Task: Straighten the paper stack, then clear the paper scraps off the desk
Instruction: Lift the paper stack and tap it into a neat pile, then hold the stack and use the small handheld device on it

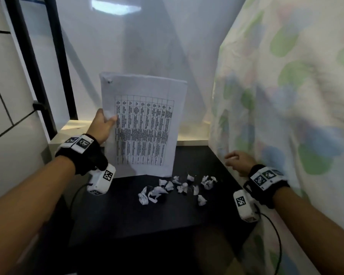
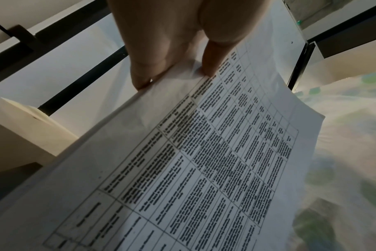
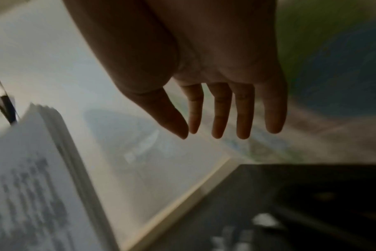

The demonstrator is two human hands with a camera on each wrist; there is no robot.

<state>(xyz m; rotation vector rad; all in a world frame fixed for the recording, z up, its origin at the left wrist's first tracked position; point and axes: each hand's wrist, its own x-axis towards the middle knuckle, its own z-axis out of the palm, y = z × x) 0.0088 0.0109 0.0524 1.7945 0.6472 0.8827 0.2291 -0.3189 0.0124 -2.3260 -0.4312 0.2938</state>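
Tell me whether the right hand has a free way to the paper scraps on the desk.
Probably yes. The right hand hangs open and empty above the desk's right edge, and the paper scraps lie uncovered just left of it. The paper stack, held upright by the left hand, stands behind them.

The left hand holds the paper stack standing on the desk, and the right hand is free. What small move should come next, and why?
Probably bring the right hand across to the stack's free right edge. The left hand alone pinches the paper stack, which stands on its bottom edge on the dark desk; the right hand hangs open and holds nothing. With both sides held, the sheets can be tapped level. The scraps can wait.
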